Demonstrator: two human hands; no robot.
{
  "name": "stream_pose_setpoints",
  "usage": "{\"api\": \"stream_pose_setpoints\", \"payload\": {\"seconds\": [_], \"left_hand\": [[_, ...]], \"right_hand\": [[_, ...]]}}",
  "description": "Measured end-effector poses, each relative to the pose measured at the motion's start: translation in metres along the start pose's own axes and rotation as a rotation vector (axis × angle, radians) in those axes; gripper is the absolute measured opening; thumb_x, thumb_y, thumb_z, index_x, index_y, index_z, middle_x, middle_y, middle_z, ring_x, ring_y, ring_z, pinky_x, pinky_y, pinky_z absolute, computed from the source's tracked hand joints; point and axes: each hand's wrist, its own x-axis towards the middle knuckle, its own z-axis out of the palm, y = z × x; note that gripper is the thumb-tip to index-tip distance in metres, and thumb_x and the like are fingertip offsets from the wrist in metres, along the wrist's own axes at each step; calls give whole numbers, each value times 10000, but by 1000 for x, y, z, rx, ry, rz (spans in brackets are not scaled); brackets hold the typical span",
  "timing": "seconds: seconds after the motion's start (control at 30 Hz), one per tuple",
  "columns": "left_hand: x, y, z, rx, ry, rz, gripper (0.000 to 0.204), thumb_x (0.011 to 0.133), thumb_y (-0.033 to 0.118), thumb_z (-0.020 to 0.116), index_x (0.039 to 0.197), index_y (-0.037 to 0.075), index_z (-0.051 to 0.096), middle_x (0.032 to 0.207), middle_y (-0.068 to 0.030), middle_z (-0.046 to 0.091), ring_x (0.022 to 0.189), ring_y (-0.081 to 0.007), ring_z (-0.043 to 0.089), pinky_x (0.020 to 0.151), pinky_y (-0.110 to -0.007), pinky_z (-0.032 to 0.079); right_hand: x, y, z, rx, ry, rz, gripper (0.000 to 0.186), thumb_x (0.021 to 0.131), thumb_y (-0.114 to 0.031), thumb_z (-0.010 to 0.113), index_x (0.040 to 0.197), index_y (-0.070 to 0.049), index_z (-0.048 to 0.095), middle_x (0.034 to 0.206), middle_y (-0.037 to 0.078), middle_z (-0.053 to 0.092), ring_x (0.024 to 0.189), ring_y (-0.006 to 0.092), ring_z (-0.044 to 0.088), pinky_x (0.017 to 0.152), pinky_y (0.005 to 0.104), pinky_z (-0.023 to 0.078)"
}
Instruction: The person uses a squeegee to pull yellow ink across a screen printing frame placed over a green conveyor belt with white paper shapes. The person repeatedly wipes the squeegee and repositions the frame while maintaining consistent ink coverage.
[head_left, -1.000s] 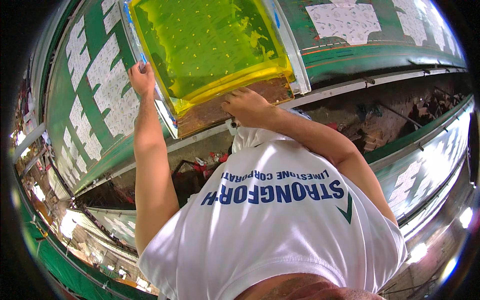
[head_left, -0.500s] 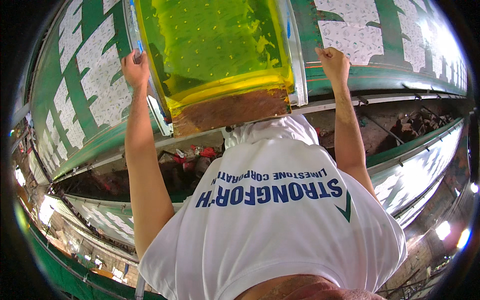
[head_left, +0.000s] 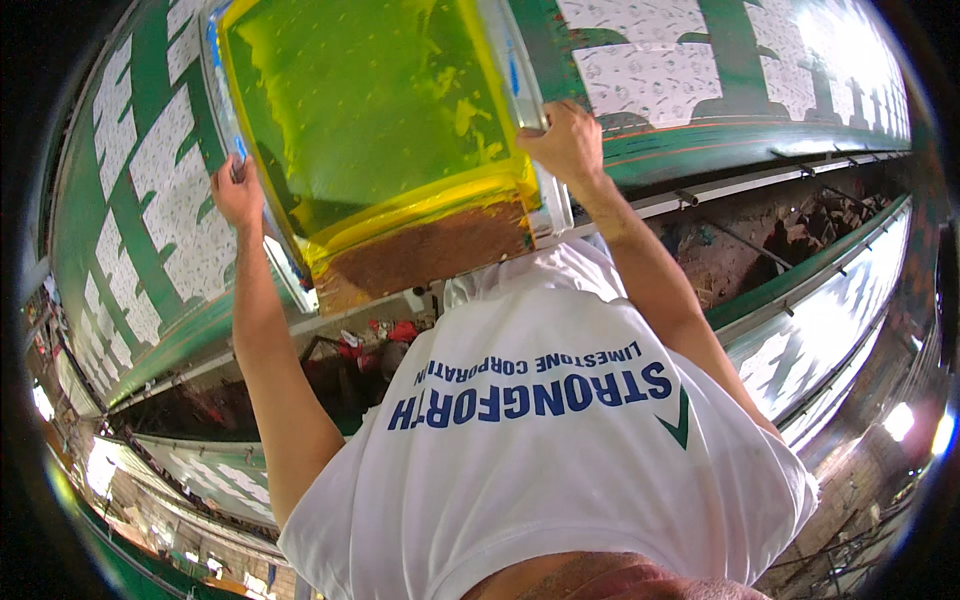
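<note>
A screen-printing frame point(head_left: 555, 195) with a yellow-green mesh point(head_left: 370, 110) lies in front of me over the long printing table. Yellow smears edge its mesh, and a brown board-like strip point(head_left: 430, 250) runs along the near end. My left hand point(head_left: 238, 192) is closed on the left rail, fingers curled at its edge. On the opposite side, my right hand point(head_left: 570, 145) grips the right rail near its near corner, with the thumb reaching in toward the mesh. The undersides of both grips are hidden.
White printed fabric pieces point(head_left: 655, 60) with small patterns lie on the green printing table point(head_left: 745, 145) either side of the frame. A metal rail point(head_left: 650, 207) with pegs runs along the table's near edge. Red scraps point(head_left: 403, 331) lie below. Another table point(head_left: 800, 330) stands behind me.
My right hand has moved left from beside the frame onto its right rail. The frame and my left hand sit further left and lower in view, and the whole view has shifted too.
</note>
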Motion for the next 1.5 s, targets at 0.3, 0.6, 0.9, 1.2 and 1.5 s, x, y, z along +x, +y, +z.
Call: {"api": "stream_pose_setpoints", "payload": {"seconds": [0.3,0.6,0.9,1.2,1.5], "left_hand": [[51,78,-11,-55,-50,130,369,909,301,834,1149,26,779,1038,-132,709,956,-298,708,812,-413,591],[12,332,88,10,24,119,404,862,399,830,1109,80,805,906,-96,715,959,-284,662,804,-458,568],[-38,463,119,-28,-17,-51,461,876,429,823,1162,70,777,1058,-66,621,968,-268,666,785,-485,596],[-46,478,138,54,-8,21,465,880,419,803,1210,95,752,1074,-94,619,1020,-313,651,817,-512,579],[-51,476,146,68,-22,14,482,891,433,768,1238,100,733,1155,-174,644,1120,-395,622,881,-548,563]], "right_hand": [[35,54,-78,16,108,-74,384,732,-363,784,895,-20,726,909,153,681,822,355,696,773,465,578],[88,301,-177,23,20,107,425,728,-457,771,923,-81,805,840,143,751,792,306,740,748,465,580],[96,430,-206,15,23,42,358,739,-392,784,780,-44,707,822,149,699,747,317,691,704,461,542],[93,455,-206,73,39,18,396,790,-398,797,976,-50,772,959,146,717,882,306,714,797,442,564],[28,399,-219,170,102,-282,121,888,-144,777,981,-66,778,1127,130,743,1024,310,722,913,429,580]]}}
